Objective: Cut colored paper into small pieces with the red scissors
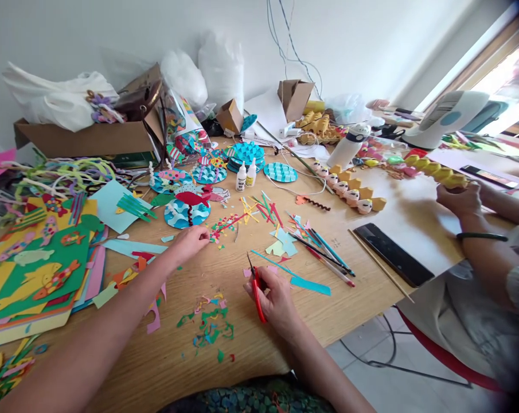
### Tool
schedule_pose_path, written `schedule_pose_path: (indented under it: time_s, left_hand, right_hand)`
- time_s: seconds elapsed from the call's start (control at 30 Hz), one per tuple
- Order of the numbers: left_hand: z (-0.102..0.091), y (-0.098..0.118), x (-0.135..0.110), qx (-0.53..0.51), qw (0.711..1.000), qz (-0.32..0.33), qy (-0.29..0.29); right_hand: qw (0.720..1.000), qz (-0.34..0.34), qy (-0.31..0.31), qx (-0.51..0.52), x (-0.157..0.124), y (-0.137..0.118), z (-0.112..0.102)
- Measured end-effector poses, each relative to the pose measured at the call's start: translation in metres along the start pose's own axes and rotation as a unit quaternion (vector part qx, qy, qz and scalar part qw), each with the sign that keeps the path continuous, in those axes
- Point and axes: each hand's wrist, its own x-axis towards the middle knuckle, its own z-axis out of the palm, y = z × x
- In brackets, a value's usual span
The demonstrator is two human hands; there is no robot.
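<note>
My right hand (pixel 273 299) is closed around red-handled scissors (pixel 256 289), blades pointing away from me, over the wooden table (pixel 225 269). My left hand (pixel 189 242) reaches forward with curled fingers touching small coloured paper scraps (pixel 225 225); whether it pinches one is hidden. Just beyond it lies a blue wave-patterned disc with a red fish (pixel 187 207). Green and red paper clippings (pixel 210 330) lie near the front edge between my arms.
Stacked coloured sheets with fish cut-outs (pixel 31 281) fill the left. Pencils (pixel 323 255), a teal strip (pixel 309 285), a black phone (pixel 392 253) and glue bottles (pixel 245 175) lie ahead. Another person's hand (pixel 459 198) holds a yellow paper chain at right. Boxes and bags line the wall.
</note>
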Motion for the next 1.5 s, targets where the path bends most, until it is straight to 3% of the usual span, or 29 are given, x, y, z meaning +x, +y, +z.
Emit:
schedule_pose_path:
  time_s: [0.17,0.43,0.6,0.7,0.83,1.17,1.3,1.5]
  left_hand:
    - [-0.006,0.008,-0.003,0.037,0.999,0.004,0.025]
    - [-0.014,0.027,-0.014,0.074,0.996,0.031,0.043]
    - [0.0,0.055,-0.022,0.058,0.991,0.117,-0.025]
    - [0.019,0.072,-0.027,0.057,0.982,0.163,-0.073]
    - [0.038,0.085,-0.031,0.067,0.978,0.176,-0.093]
    - [0.046,0.086,-0.029,0.051,0.98,0.165,-0.099]
    - [0.04,0.089,-0.034,0.014,0.986,0.147,-0.079]
    - [0.013,0.088,-0.062,-0.09,0.99,0.101,-0.032]
  right_hand:
    - [0.995,0.009,0.052,0.085,-0.004,0.005,-0.002]
    - [0.955,0.015,0.112,0.276,-0.008,0.011,-0.004]
    - [0.929,-0.003,0.129,0.347,-0.008,0.012,-0.004]
    - [0.931,0.002,0.132,0.34,-0.008,0.01,-0.006]
    - [0.938,0.011,0.124,0.323,-0.008,0.009,-0.007]
    - [0.944,0.01,0.082,0.318,-0.008,0.007,-0.008]
    - [0.947,0.027,0.075,0.312,-0.008,0.005,-0.009]
    - [0.953,0.126,0.065,0.267,0.0,-0.001,-0.002]
